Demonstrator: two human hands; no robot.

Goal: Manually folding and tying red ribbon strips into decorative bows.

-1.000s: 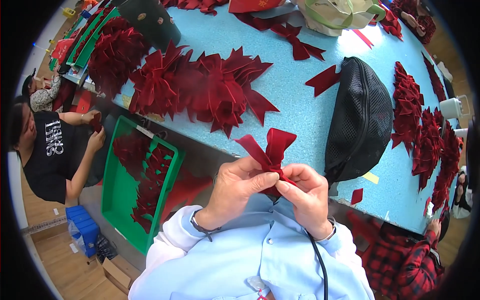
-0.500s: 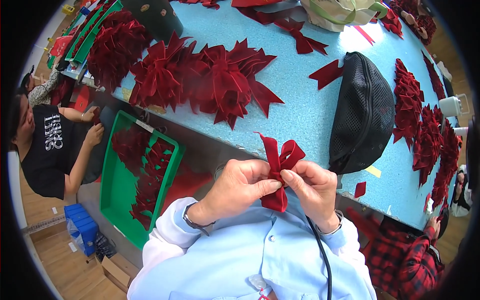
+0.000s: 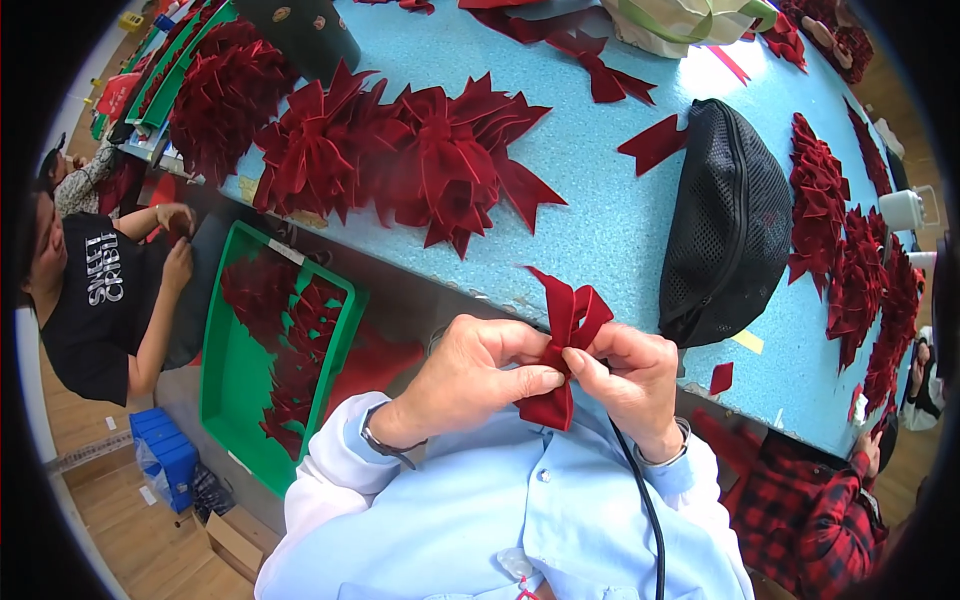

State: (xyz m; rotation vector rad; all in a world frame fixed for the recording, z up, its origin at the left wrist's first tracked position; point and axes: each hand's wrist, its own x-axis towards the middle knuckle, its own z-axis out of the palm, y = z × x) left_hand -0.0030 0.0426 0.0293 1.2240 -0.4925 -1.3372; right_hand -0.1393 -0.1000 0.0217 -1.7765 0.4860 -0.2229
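Note:
A dark red velvet ribbon bow (image 3: 565, 318) is pinched at its middle between both hands, close to my chest at the near edge of the light blue table (image 3: 610, 215). My left hand (image 3: 478, 375) grips it from the left, thumb and fingers closed on the knot. My right hand (image 3: 632, 380) holds it from the right. One tail of the bow hangs down between my hands; its loops stick up. A large heap of finished red bows (image 3: 400, 155) lies on the table beyond my left hand.
A black mesh bag (image 3: 730, 225) lies on the table to the right. More red bows (image 3: 845, 250) line the right edge. A green tray (image 3: 270, 355) with bows sits lower left. A person in a black shirt (image 3: 100, 300) sits at left, another in red plaid (image 3: 810, 505) at lower right.
The bow has been turned and drawn closer between my hands; its loops now point up and a tail hangs down. Both hands kept hold of it.

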